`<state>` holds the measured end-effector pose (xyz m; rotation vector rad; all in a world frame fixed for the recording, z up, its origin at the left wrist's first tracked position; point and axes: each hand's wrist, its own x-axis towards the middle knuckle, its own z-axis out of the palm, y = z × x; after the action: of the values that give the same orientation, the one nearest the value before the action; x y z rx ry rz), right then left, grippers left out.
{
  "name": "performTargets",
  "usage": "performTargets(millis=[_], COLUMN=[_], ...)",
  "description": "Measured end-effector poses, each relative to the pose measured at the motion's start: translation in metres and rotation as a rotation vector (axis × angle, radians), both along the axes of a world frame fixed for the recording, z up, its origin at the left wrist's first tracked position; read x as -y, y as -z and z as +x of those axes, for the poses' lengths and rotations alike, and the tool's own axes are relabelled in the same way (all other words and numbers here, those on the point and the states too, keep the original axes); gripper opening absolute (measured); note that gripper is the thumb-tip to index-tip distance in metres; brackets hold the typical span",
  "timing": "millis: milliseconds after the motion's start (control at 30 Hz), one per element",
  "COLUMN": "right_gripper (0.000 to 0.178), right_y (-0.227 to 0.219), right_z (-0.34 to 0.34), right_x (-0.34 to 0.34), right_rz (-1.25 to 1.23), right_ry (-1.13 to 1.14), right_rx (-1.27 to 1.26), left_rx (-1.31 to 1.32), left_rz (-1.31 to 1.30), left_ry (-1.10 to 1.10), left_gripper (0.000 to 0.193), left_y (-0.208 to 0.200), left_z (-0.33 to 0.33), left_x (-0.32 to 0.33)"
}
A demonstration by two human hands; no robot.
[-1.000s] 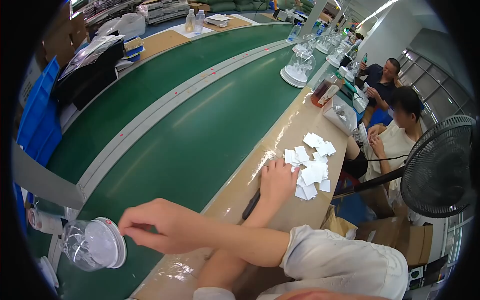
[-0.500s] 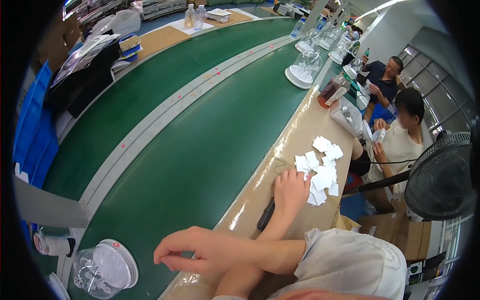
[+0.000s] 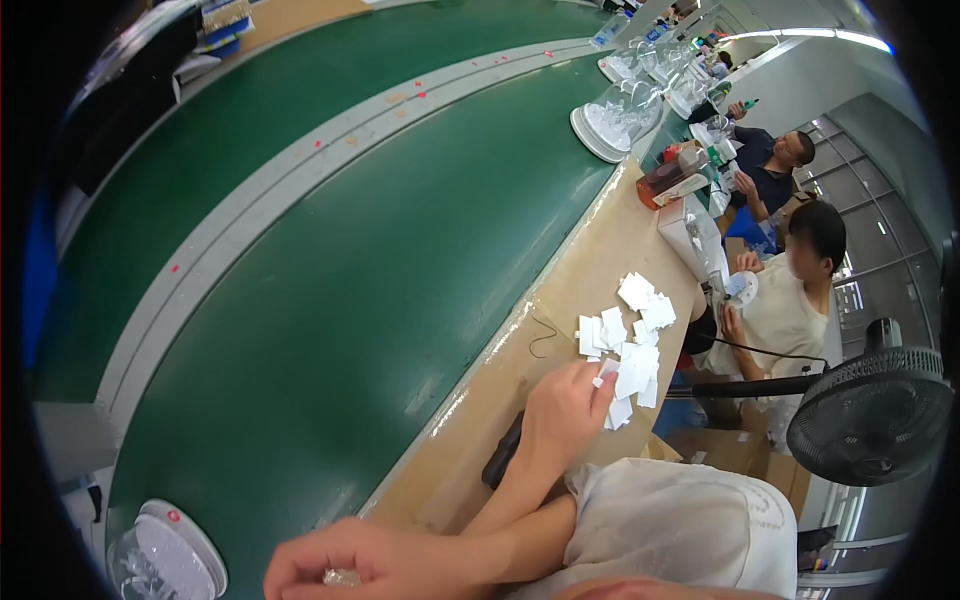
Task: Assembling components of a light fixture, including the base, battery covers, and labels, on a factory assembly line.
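My arms cross, with the right forearm over the left. My left hand (image 3: 565, 405) is at the near left edge of a loose pile of small white square cards (image 3: 640, 365). Its thumb and fingers pinch one white card (image 3: 606, 373). My right hand (image 3: 345, 555) hangs at the lower left, fingers curled toward the thumb. A shiny patch shows in the gap between them; whether it is held or lies behind I cannot make out. Beside my left wrist lies a black elongated object (image 3: 503, 452), partly hidden. A thin bent wire (image 3: 542, 338) rests left of the pile.
A clear dome on a white base (image 3: 180, 550) stands on the green belt (image 3: 400, 270) at lower left; several more domes (image 3: 615, 115) line its far end. A reddish drink bottle (image 3: 665, 185) and a white box (image 3: 690, 235) stand farther along. A black fan (image 3: 870, 415) and two co-workers are at right.
The view has shifted. My left hand has drawn slightly nearer along the pile, and a white card now shows in its pinch. My right hand has gone down and left.
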<state>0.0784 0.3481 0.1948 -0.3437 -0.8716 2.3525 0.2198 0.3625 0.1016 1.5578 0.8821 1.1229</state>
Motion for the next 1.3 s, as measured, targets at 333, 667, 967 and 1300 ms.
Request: performTargets(millis=[333, 667, 967, 1300], right_gripper=[0.020, 0.019, 0.018, 0.017], right_y=[0.001, 0.005, 0.032, 0.029], right_z=[0.022, 0.024, -0.009, 0.006], right_x=[-0.017, -0.024, 0.006, 0.009], right_rz=[-0.623, -0.553, -0.328, -0.129], right_ry=[-0.119, -0.014, 0.065, 0.117], right_rx=[-0.055, 0.035, -0.115, -0.033], left_rx=[0.114, 0.120, -0.004, -0.009], left_rz=[-0.063, -0.173, -0.064, -0.017], left_ry=[0.050, 0.021, 0.073, 0.033], left_gripper=[0.019, 0.020, 0.020, 0.025], left_y=[0.001, -0.002, 0.000, -0.004], left_z=[0.004, 0.000, -0.007, 0.007], left_x=[-0.006, -0.010, -0.004, 0.006])
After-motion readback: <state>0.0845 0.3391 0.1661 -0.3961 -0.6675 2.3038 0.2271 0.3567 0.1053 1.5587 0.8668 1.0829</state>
